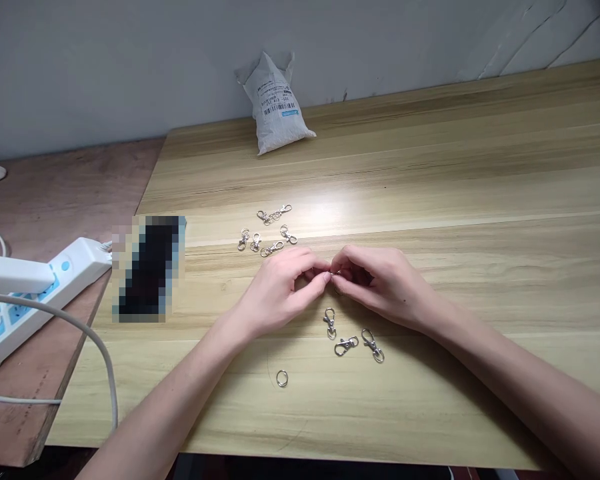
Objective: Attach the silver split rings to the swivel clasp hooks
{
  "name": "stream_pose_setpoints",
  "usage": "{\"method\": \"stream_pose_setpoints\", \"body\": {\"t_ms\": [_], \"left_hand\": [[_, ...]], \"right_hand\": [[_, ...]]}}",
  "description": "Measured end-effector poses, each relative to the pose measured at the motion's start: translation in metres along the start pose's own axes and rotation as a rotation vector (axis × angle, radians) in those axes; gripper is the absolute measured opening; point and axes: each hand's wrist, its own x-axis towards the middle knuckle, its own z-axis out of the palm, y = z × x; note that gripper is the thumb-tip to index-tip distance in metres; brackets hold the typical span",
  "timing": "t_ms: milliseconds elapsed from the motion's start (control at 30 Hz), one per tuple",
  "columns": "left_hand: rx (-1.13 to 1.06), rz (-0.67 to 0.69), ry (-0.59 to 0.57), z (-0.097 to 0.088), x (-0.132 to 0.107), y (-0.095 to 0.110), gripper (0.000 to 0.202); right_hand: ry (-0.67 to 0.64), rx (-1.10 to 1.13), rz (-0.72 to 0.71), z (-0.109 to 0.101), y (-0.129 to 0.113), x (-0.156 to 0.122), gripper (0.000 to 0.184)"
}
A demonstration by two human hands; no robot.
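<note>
My left hand point(280, 287) and my right hand point(375, 280) meet fingertip to fingertip over the middle of the wooden table point(430, 187), both pinched on a small metal piece point(336, 275) that is mostly hidden by the fingers. Just below the hands lie three silver swivel clasps point(353, 333) and, nearer me, a loose split ring point(282, 379). Behind my left hand sits a group of several more clasps point(270, 230).
A white plastic bag with a barcode label point(277, 103) stands at the back by the wall. A blurred dark object point(149, 267) lies at the table's left edge. A white power strip point(30, 293) with cables rests on the lower reddish table point(55, 193) to the left.
</note>
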Motion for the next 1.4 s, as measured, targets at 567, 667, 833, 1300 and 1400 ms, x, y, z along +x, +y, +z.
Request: {"method": "stream_pose_setpoints", "body": {"t_ms": [567, 667, 833, 1300, 1400], "left_hand": [[0.030, 0.022, -0.001, 0.0007, -0.0004, 0.0007, 0.013], [0.035, 0.028, 0.013, 0.0012, -0.0012, 0.0005, 0.013], [0.059, 0.034, 0.053, 0.0022, -0.0023, -0.0016, 0.014], [-0.059, -0.074, 0.056, -0.0034, -0.0002, 0.0001, 0.012], [-0.179, -0.146, 0.043, -0.0055, -0.0001, 0.0005, 0.010]], "right_hand": [[-0.031, -0.032, 0.007, -0.0032, -0.0006, 0.0006, 0.005], [-0.002, -0.022, -0.018, -0.0013, 0.0024, -0.0002, 0.007], [0.065, -0.018, -0.063, 0.0031, 0.0074, -0.0005, 0.009], [0.112, 0.010, -0.083, 0.0036, 0.0057, -0.0004, 0.012], [0.123, 0.015, -0.110, 0.0039, 0.0054, -0.0004, 0.013]]}}
